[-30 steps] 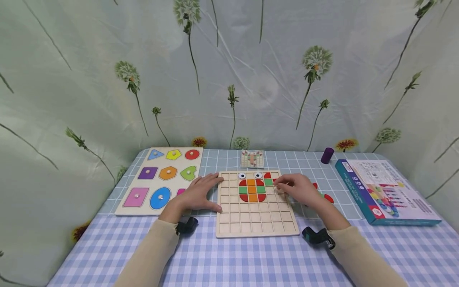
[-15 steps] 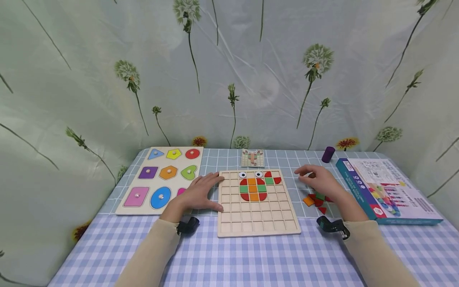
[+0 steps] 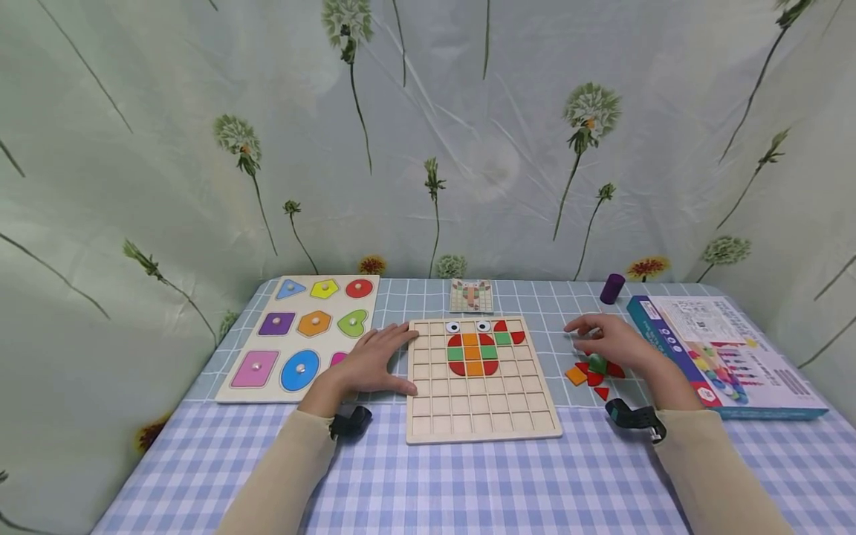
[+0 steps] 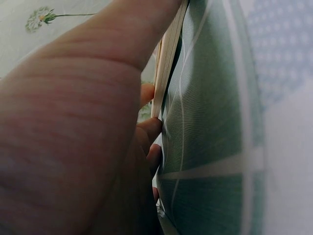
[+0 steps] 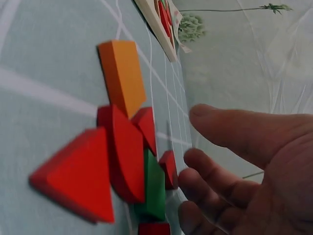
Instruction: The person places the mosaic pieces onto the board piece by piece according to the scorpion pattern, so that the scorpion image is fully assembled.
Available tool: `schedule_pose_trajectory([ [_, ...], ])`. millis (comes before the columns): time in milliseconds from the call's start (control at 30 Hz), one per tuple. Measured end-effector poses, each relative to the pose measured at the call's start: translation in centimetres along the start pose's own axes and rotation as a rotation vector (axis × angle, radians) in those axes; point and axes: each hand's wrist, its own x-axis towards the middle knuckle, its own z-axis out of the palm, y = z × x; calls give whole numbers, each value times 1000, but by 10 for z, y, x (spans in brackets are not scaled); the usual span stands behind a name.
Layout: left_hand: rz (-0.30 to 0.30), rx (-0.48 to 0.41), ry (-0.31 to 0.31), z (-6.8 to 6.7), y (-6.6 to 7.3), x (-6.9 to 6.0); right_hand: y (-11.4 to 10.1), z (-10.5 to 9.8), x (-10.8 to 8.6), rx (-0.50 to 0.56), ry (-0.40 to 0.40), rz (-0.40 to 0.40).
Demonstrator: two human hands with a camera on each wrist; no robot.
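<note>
Loose blocks (image 5: 128, 156) lie on the tablecloth (image 3: 545, 297) at 7 o'clock from the right hand (image 3: 614, 343), which hovers, thumb and fingers apart, holding nothing. Left hand (image 3: 376, 362): thumb and fingers spread, touching the grid board (image 3: 481, 405) at 9 o'clock. Coloured tiles (image 3: 472, 353) occupy board cells toward 12 o'clock.

The grid board (image 3: 481, 409) looks wooden, smooth, matt.

beyond the right hand (image 3: 611, 342), the backdrop (image 3: 468, 148) is being softly lit; the left wrist view is being dimmed.
</note>
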Motion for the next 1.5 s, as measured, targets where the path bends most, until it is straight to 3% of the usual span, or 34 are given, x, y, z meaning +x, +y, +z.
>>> schedule_pose_trajectory([
  [233, 2, -13, -6, 2, 0, -1, 8, -4, -3, -39, -75, -54],
  [467, 2, -11, -6, 3, -1, 0, 16, -9, -8, -65, -82, -70],
  [1133, -5, -3, -11, 3, -1, 1, 18, -2, -2, -73, -8, 0],
  [1500, -14, 0, -11, 2, 0, 1, 9, -1, 2, -56, -2, -57],
])
